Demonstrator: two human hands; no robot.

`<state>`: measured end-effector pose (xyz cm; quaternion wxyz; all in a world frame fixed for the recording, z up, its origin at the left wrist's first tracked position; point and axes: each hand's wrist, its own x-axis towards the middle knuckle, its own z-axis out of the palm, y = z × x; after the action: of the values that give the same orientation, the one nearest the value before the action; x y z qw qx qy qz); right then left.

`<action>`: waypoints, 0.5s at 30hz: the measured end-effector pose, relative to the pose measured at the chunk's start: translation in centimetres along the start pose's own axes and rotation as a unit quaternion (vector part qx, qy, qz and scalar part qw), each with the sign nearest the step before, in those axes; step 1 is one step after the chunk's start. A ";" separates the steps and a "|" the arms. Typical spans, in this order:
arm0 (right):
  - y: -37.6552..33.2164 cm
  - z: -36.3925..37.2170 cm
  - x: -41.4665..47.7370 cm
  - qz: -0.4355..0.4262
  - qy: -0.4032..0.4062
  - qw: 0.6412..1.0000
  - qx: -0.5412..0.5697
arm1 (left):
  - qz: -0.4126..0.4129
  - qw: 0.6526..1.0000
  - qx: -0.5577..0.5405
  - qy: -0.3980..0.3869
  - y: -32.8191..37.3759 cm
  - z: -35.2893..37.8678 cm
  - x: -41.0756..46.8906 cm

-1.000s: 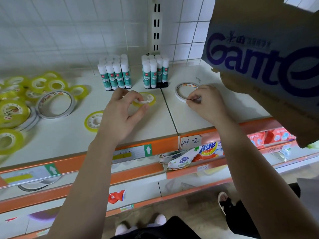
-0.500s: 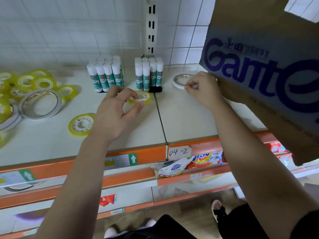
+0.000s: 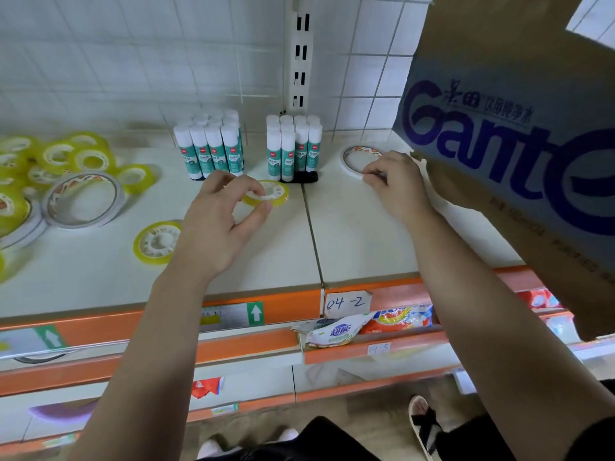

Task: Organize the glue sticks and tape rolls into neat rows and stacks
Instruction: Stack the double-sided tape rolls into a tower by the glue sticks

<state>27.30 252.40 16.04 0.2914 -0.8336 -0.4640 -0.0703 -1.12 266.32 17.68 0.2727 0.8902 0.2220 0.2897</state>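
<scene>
The left hand pinches a yellow tape roll between thumb and fingers, just in front of the glue sticks. The right hand, fingers curled, pinches the near rim of a white tape ring, far right on the shelf. A careless push forward could probably topple the upright glue sticks.

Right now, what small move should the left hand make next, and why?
Probably carry the small yellow roll, pinched in the left hand, leftward and set it on the loose yellow roll lying flat nearby, starting a stack. The other yellow rolls lie scattered at the left of the shelf.
</scene>
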 end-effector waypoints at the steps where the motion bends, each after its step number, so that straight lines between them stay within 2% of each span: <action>1: 0.0 0.0 0.0 0.000 0.000 1.000 0.000 | -0.001 1.000 -0.001 -0.001 0.0 0.0 0.0; 15: -0.4 -0.2 -0.4 0.001 0.018 1.000 0.005 | 0.001 1.000 -0.001 -0.001 0.2 -0.2 -0.2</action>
<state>26.76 252.10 16.24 0.3039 -0.8311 -0.4583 -0.0829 -1.34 266.16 17.89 0.2735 0.8906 0.2206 0.2889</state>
